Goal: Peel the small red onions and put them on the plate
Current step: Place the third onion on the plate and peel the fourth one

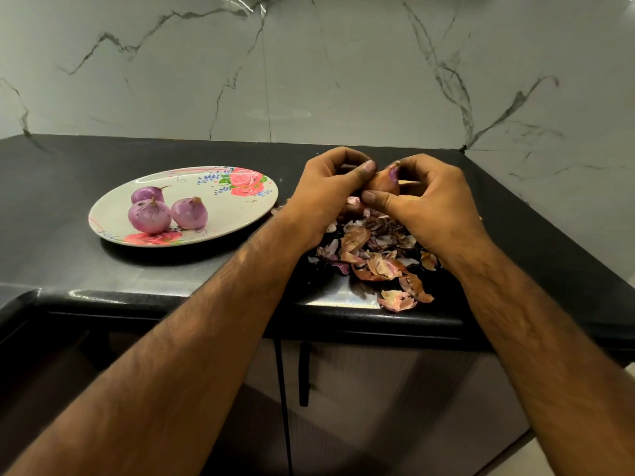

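A small red onion [388, 180] with brown outer skin is held between both hands above the black counter. My left hand [326, 194] grips it from the left, thumb against its top. My right hand [426, 201] pinches it from the right, thumb under its lower edge. Most of the onion is hidden by the fingers. To the left lies a white floral plate [237, 207] with three peeled purple onions [149, 216] [189, 213] [147, 194] grouped on its left half.
A heap of dry onion skins [374, 255] lies under my hands and reaches the counter's front edge [343, 312]. A marble wall stands behind. The counter's right edge runs diagonally past my right hand. Cabinet doors with a black handle [304, 372] are below.
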